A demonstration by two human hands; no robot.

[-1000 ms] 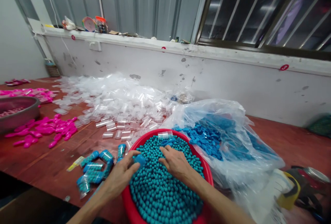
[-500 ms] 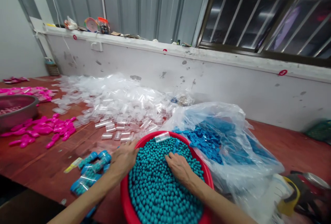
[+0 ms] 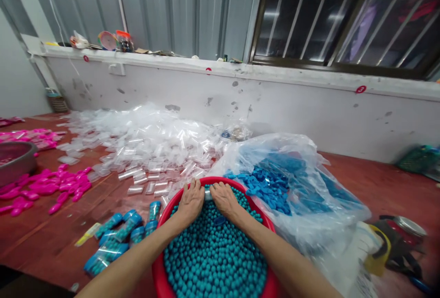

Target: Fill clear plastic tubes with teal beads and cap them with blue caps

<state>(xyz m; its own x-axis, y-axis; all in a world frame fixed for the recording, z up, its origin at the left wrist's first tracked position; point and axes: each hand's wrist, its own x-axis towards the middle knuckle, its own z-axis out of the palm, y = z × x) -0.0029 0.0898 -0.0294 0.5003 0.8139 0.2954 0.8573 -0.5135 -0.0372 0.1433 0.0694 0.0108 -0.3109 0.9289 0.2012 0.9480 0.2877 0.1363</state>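
Over the far side of a red basin (image 3: 160, 270) full of teal beads (image 3: 216, 261), my two hands meet at a small clear plastic tube (image 3: 207, 194). My left hand (image 3: 192, 199) is closed on the tube's left end, and my right hand (image 3: 224, 199) closes on its right end; both sets of fingertips are partly hidden. A dark blue cap (image 3: 219, 220) lies on the beads just below my right hand. Left of the basin are several bead-filled tubes with blue caps (image 3: 129, 225), some lying and some upright.
Behind the basin spreads a heap of empty clear tubes (image 3: 151, 137). An open plastic bag (image 3: 309, 151) of blue parts (image 3: 271, 188) touches the right side. Pink pieces (image 3: 58, 183) and a grey basin (image 3: 25, 165) lie left. A yellow strip (image 3: 87, 234) is near the filled tubes.
My left hand has moved from the basin's left rim in over the beads. My right hand has moved forward from the beads. The clear tube from the far rim is now between them.
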